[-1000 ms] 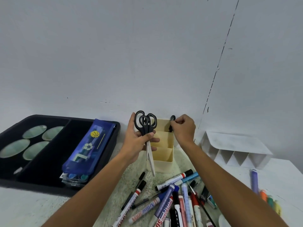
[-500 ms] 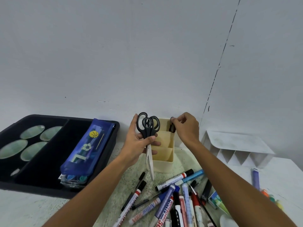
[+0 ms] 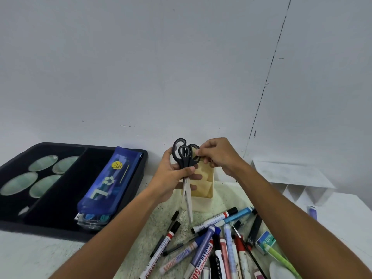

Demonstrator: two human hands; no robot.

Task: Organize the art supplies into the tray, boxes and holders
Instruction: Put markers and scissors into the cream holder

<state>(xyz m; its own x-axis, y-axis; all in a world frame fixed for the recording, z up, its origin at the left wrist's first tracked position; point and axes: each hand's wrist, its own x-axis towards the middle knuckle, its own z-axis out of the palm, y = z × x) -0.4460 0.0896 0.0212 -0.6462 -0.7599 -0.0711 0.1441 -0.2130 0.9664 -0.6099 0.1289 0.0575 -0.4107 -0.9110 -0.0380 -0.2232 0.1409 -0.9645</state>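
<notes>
Moved since a second ago: right hand (image 3: pixel 218 156), off the back rim of the cream plastic stepped pen holder (image 3: pixel 204 183) and across to the black handle loops of the scissors. Now pinching the rightmost loop between thumb and curled fingers. Left hand (image 3: pixel 173 176) clamped round the black-handled steel scissors (image 3: pixel 186 168) just under the loops, thumb across the front, blades pointing down and hanging clear above the tabletop. Looks like more than one pair bunched together, three loops showing; exact count hard to tell.

Directly behind both hands: the pen holder, upright near the wall. Left of the left hand: black plastic divided tray (image 3: pixel 138 190), with four pale green oval discs (image 3: pixel 43 179) in its far compartment and a blue zip pencil case printed with balls (image 3: pixel 109 184) lying lengthwise in the nearer one, one end over the tray's front rim. Below the hands, on a pale speckled cloth (image 3: pixel 221 196): a loose pile of whiteboard markers and pens (image 3: pixel 211 238), with a small green-and-blue staple box (image 3: pixel 265 241) to their right. Right of the right arm: white slotted plastic organiser (image 3: pixel 296 182) against the wall, on the white tabletop (image 3: pixel 346 224).
</notes>
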